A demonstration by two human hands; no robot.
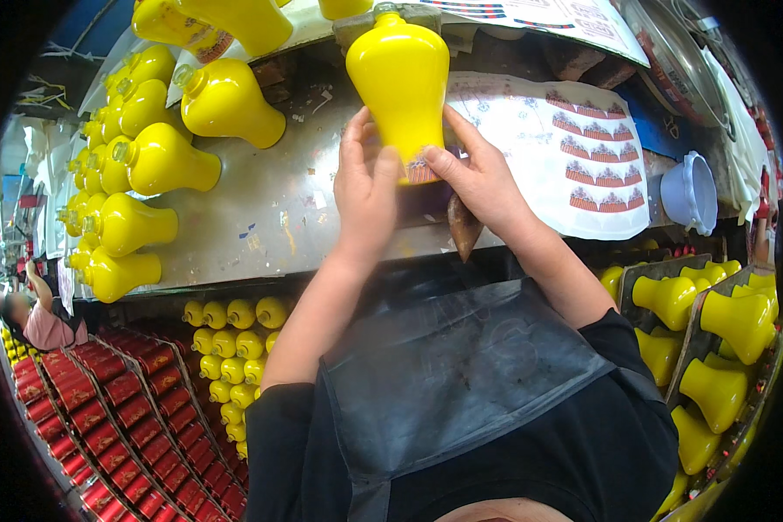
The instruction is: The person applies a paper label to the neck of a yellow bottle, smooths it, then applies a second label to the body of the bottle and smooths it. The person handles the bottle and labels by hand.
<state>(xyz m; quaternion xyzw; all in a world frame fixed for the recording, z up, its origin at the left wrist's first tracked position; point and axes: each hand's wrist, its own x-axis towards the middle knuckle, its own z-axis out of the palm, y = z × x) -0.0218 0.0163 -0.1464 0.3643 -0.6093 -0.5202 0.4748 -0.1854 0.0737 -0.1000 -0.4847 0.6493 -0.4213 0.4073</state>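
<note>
A glossy yellow vase (pixel 398 74) lies in front of me, its narrow neck pointing away and resting against a grey block (pixel 350 28). Its lower end is between my hands. My left hand (pixel 365 191) is closed round the left side, thumb along the top and slightly blurred. On the right side my right hand (pixel 483 174) grips the vase, its thumb pressing near a small patterned decal (pixel 421 168) by the base. Below that hand, a brown pointed piece (pixel 464 228) juts over the bench edge; its other end is hidden.
A white decal sheet (pixel 522 196) with rows of curved prints lies right on the metal bench (pixel 235 228), beside a pale blue bucket (pixel 689 193). Several yellow vases (pixel 170 158) stand left. Red boxes (pixel 117 409) and racked vases (pixel 713 391) flank me. Another person (pixel 48 322) is far left.
</note>
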